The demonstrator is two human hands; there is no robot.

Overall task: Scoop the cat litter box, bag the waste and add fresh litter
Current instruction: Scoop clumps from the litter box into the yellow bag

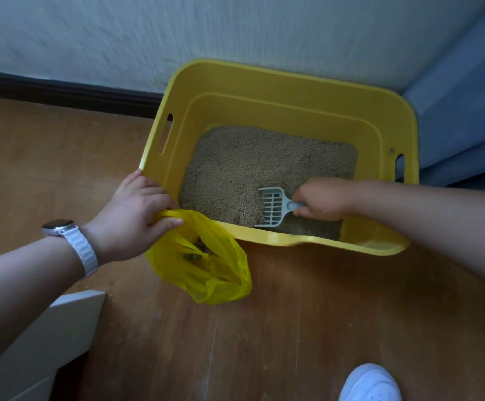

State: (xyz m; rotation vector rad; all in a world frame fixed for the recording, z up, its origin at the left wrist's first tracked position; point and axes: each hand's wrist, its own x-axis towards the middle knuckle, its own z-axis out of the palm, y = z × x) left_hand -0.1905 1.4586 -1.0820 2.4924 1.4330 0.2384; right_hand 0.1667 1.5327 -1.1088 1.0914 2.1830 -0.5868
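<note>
A yellow litter box [302,91] stands on the wooden floor against the wall, holding tan litter [252,169]. My right hand [322,199] grips the handle of a grey slotted scoop [273,206], whose blade digs into the litter near the front wall. My left hand [132,209] grips the rim of a yellow plastic bag [206,270] at the box's front left corner. The bag hangs open beside the box, with dark clumps visible inside.
A white box or cabinet corner [47,337] sits at the lower left. A blue fabric surface [466,111] rises to the right of the box. My white shoe [371,383] is at the bottom right. A dark baseboard [62,91] runs along the wall.
</note>
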